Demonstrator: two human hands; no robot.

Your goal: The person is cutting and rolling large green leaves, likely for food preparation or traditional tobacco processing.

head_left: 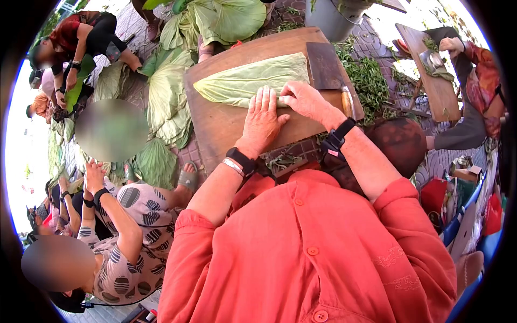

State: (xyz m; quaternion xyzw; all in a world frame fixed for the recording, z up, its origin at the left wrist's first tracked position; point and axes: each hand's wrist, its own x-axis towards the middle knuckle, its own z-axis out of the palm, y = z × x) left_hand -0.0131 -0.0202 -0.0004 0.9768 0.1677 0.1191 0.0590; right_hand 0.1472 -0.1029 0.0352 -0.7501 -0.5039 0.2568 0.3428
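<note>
Where the left hand lies: bare, palm down, the left hand [262, 117] presses on the near edge of the leaf, its fingers straight, side by side and pointing away from the body; it clasps nothing.
How the right hand bends: the right hand [308, 102] comes in from the right with curled fingers, tips gathered at the leaf's near edge, just beside the left fingertips; whether they nip it, I cannot tell.
Leaf: a large, pale-green, veined leaf [253, 77], folded into a long wedge, pointed at the left, broad at the right, its surface creased.
Leaf's place: flat on a brown wooden board [212, 126].
Beside it: a dark, rectangular-bladed cleaver [325, 65] with a wooden handle, on the same board.
</note>
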